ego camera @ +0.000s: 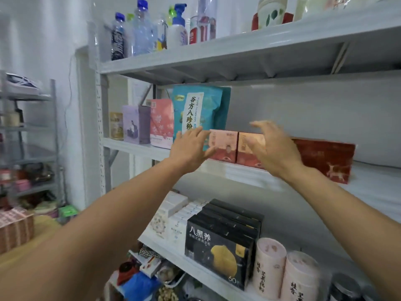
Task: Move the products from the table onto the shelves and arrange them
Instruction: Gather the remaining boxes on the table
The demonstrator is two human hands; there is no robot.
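left hand (189,149), right hand (274,148) spread | pink boxes (224,146) between | middle shelf (238,172)

A pale grey metal shelving unit (217,53) fills the right against a white wall (43,40). At far left stands a smaller grey rack (55,127), a thin cable (69,88) hanging down the wall beside it.

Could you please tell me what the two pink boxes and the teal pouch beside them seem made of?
Pink boxes: likely printed cardboard, fairly matte, with crisp straight edges and flat faces. Teal pouch: probably flexible plastic film, slightly glossy, with bulging, creased sides.
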